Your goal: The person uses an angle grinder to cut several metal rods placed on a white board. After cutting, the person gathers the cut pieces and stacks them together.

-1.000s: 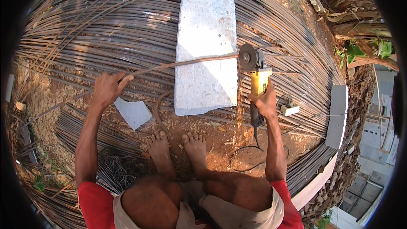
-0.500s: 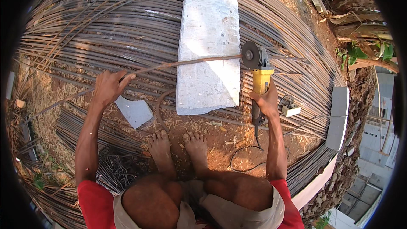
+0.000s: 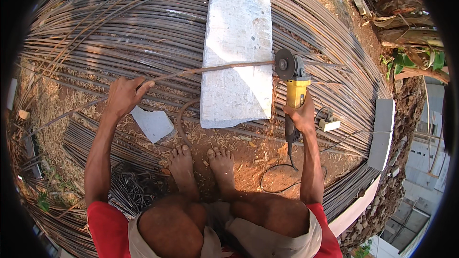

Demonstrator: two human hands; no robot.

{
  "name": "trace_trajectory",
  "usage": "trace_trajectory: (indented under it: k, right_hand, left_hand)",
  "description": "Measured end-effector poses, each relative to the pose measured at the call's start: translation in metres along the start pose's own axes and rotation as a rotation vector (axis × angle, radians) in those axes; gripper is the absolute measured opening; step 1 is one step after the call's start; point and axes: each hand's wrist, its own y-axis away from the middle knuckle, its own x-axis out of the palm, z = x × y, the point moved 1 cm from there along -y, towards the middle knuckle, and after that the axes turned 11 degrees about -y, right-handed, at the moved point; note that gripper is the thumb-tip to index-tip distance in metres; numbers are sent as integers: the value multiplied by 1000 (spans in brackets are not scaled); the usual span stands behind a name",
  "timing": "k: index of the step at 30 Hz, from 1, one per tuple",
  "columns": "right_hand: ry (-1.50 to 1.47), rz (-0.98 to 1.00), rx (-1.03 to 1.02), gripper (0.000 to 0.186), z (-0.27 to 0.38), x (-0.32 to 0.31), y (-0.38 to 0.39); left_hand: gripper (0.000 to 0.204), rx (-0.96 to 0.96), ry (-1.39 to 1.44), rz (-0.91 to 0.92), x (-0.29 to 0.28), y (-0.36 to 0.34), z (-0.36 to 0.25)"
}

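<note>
A long rusty steel rod (image 3: 215,69) lies across a pale concrete slab (image 3: 237,33). My left hand (image 3: 125,94) is closed around the rod, left of the slab. In my right hand (image 3: 302,115) is a yellow and black angle grinder (image 3: 297,92), gripped by its body. Its dark disc (image 3: 285,64) stands upright at the slab's right edge, touching the rod's right end. Orange sparks drop below the disc beside the slab. The grinder's black cord (image 3: 290,155) hangs down and loops on the ground.
Many steel rods (image 3: 134,33) cover the ground beneath the slab. A broken grey tile piece (image 3: 153,123) and a curved brown rod (image 3: 180,122) lie near my bare feet (image 3: 221,167). To the right are a power socket block (image 3: 329,124) and a grey block (image 3: 381,134).
The view has shifted very slightly. Both hands keep their hold, with the disc still at the rod's end. The sparks form a thinner stream than before.
</note>
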Motion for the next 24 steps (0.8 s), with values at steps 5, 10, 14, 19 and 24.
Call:
trace_trajectory:
  k: [5, 10, 14, 19, 24]
  right_hand:
    - [69, -4, 40, 74, 8, 0, -3]
    - [52, -23, 29, 74, 1, 0, -3]
    - [69, -2, 57, 75, 0, 0, -2]
    - [86, -30, 50, 74, -1, -1, -2]
    - [84, -34, 13, 72, 7, 0, -9]
  left_hand:
    - [53, -42, 26, 62, 0, 0, 1]
    - [54, -6, -23, 24, 4, 0, 3]
    - [55, -6, -12, 49, 2, -1, 4]
    - [54, -19, -3, 60, 2, -2, 1]
    - [53, -24, 46, 60, 9, 0, 1]
